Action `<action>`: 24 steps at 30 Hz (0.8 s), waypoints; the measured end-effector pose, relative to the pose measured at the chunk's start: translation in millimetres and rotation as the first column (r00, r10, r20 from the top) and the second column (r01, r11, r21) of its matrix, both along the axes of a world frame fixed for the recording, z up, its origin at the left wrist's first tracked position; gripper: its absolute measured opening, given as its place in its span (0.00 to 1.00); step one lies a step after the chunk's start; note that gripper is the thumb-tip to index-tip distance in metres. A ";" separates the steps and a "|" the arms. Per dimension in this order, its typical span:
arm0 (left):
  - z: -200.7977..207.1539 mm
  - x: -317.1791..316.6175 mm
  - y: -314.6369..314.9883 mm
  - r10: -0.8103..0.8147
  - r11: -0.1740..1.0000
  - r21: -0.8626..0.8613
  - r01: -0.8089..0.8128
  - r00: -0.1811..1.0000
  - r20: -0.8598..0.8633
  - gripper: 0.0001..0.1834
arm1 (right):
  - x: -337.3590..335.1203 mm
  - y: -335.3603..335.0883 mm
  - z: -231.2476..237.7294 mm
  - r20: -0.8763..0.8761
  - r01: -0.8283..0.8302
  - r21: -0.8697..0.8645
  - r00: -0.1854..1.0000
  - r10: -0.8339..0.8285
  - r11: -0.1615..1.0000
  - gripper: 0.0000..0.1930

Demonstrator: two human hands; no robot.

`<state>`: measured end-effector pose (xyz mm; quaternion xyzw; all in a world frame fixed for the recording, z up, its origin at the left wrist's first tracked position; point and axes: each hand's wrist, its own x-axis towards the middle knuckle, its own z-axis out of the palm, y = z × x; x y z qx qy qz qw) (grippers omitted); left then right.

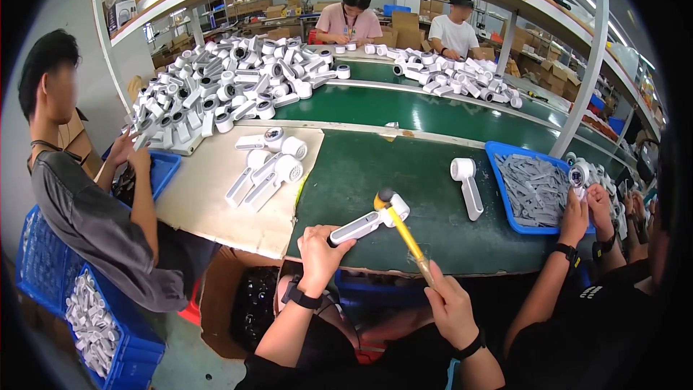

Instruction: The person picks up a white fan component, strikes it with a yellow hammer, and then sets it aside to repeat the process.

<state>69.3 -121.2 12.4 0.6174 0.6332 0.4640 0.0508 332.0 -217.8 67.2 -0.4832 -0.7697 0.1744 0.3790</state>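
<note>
My left hand (317, 256) is closed round the handle end of a white handheld device (355, 230) with a drum-shaped head and a grey panel on its handle. It lies on the green worktop (346, 162). In my right hand (453, 307) is a small mallet (406, 235) with a yellow shaft and a dark-and-yellow head. That mallet head is over the device's round head; whether they touch I cannot tell. Another such device (469, 186) lies to the right. Several more (268, 170) lie grouped on a cardboard sheet (195, 195) at the left.
A blue tray (494, 166) of grey strip-shaped parts stands at the right, beside a co-worker's hands (586, 209). Large piles of devices (224, 79) sit along the green conveyor (375, 105). Another person (94, 173) works at the left, near a blue crate (137, 350). A shelf post (583, 65) rises behind the tray.
</note>
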 end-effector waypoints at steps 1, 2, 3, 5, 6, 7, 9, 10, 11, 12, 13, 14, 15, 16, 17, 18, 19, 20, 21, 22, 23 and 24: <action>0.3 2.2 -0.8 -0.013 1.000 0.004 0.013 1.000 0.007 0.18 | 0.9 -2.8 1.0 -0.062 0.015 0.015 0.998 -0.014 1.000 0.26; 0.0 2.8 0.1 -0.018 1.000 0.005 0.017 1.000 0.007 0.18 | 1.0 -3.5 -5.6 -0.067 0.041 0.075 0.997 -0.036 0.996 0.26; -0.9 2.2 1.7 -0.005 1.000 0.000 0.005 1.000 0.007 0.18 | 2.3 -2.2 -12.8 -0.067 0.047 0.076 0.997 -0.042 0.996 0.26; -2.0 -0.3 1.7 0.008 1.000 -0.003 -0.008 1.000 0.008 0.18 | 3.7 2.3 -22.3 0.099 0.021 0.007 0.995 -0.021 1.000 0.27; -3.3 -2.5 -0.4 0.017 1.000 -0.017 -0.017 1.000 -0.008 0.18 | 6.9 3.0 -21.0 0.110 0.001 0.028 0.994 -0.004 1.000 0.27; -2.8 -4.2 -2.2 0.026 0.999 -0.033 -0.027 0.999 -0.029 0.18 | 6.1 2.0 -15.2 0.105 0.000 0.028 0.994 -0.003 1.000 0.27; 0.6 -3.0 0.1 0.003 1.000 -0.031 -0.003 1.000 -0.008 0.19 | 5.5 -0.6 -4.1 -0.025 0.045 0.070 0.999 -0.044 0.997 0.26; 0.5 -1.6 0.5 0.004 1.000 -0.023 -0.004 1.000 -0.007 0.18 | 3.6 -1.5 -8.4 -0.073 0.063 0.118 0.996 -0.055 0.991 0.26; 0.5 -0.5 0.8 0.006 1.000 -0.015 -0.006 1.000 -0.006 0.18 | 2.5 1.2 -11.8 -0.074 0.068 0.118 0.995 -0.059 0.991 0.26; -0.8 -0.7 1.4 0.002 1.000 -0.015 -0.002 1.000 -0.009 0.18 | 0.7 4.9 -15.5 -0.030 0.019 0.063 0.999 -0.017 0.998 0.26; -2.8 -1.1 2.0 0.008 1.000 -0.017 -0.009 1.000 -0.011 0.18 | -0.5 7.1 -15.7 0.011 -0.028 0.005 1.000 0.028 1.000 0.26; -3.9 -1.0 2.4 0.015 1.000 -0.019 -0.015 1.000 -0.014 0.18 | 1.3 6.2 -10.8 0.069 -0.029 0.009 0.997 0.028 1.000 0.26; -3.3 -1.6 2.4 0.016 1.000 -0.019 -0.017 1.000 -0.018 0.18 | 0.6 4.5 -4.3 0.064 -0.030 0.009 0.998 0.029 1.000 0.26; -2.0 -1.3 1.9 0.010 1.000 -0.027 -0.010 1.000 -0.019 0.18 | -0.2 2.3 1.9 -0.003 -0.022 0.038 1.000 0.022 0.999 0.27; -1.1 -1.6 1.8 0.003 0.999 -0.035 -0.004 1.000 -0.018 0.18 | -1.7 1.8 4.0 -0.071 -0.012 0.065 0.997 0.017 0.998 0.27; 0.5 -0.3 1.0 0.000 1.000 -0.031 -0.001 1.000 -0.015 0.18 | -3.1 -0.9 4.1 -0.117 0.016 0.132 0.993 0.000 0.991 0.27; -0.1 -0.3 1.1 -0.005 0.999 -0.035 0.005 1.000 -0.016 0.18 | -2.8 -2.8 1.8 -0.118 0.022 0.128 0.993 -0.006 0.991 0.27; -1.5 -1.4 1.9 -0.002 1.000 -0.022 0.002 1.000 -0.011 0.18 | -2.7 -3.3 -3.7 -0.001 0.024 0.055 1.000 -0.024 0.998 0.27; -2.2 -2.0 4.3 0.004 1.000 -0.009 -0.004 1.000 -0.008 0.18 | -2.5 0.2 -12.3 0.115 0.032 -0.019 0.993 -0.030 0.999 0.26; -1.1 -1.4 5.0 0.027 1.000 -0.002 -0.027 0.999 -0.046 0.18 | -4.1 7.4 -20.7 0.093 0.033 0.011 0.995 -0.034 0.999 0.26; 0.2 -1.5 7.0 0.023 1.000 -0.003 -0.023 0.999 -0.047 0.18 | 2.6 8.8 -20.9 0.092 0.037 0.009 0.995 -0.037 0.999 0.26; 1.1 -4.5 6.9 0.000 1.000 -0.007 0.000 0.999 -0.038 0.18 | 4.9 8.8 -9.5 0.074 0.034 0.032 0.997 -0.036 0.999 0.26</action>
